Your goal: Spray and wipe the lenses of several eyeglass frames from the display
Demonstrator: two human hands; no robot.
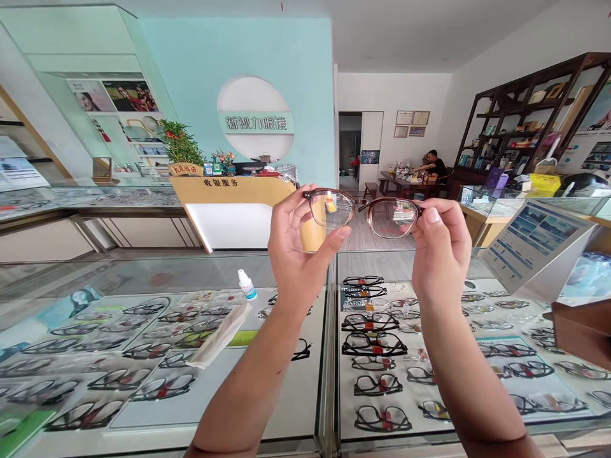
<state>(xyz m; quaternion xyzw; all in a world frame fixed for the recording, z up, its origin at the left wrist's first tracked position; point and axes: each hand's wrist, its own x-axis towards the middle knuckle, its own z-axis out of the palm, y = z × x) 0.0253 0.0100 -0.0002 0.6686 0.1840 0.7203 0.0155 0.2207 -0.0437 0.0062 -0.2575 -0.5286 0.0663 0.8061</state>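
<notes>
- Pinching the outer ends of a pair of brown-and-clear eyeglasses with both the left hand and the right hand, closed firmly enough to hold it taut between them
- On the left, gripping the outer corner of the rim with bent fingers, thumb stretched out low by the lens; hard to tell if touching the lower rim
- On the right, squeezing the hinge end between thumb and curled fingers
- Held up in mid-air above the glass display desk, well apart from everything lying there
- Already done, judging by this pose: up in hand, spread two-handed, lenses turned broadside to the view
- Left, by the same judgement: not yet set down on the desk; unable to tell if wiped or unwiped
- Running left to right along the long axis, nearly level, dipping slightly toward the right hand
- Kept upright, darker brow edge on top, clear lower rims underneath; unclear from here if facing toward or away from the camera
- Lying untouched beside the left forearm: a folded beige cloth, and just beyond it a small white nozzle bottle
- Arranged in rows below, under and around both forearms: dark spectacle frames
- Propped near the right hand: a printed display board
- Placed farther off, across the floor: a cashier desk
</notes>
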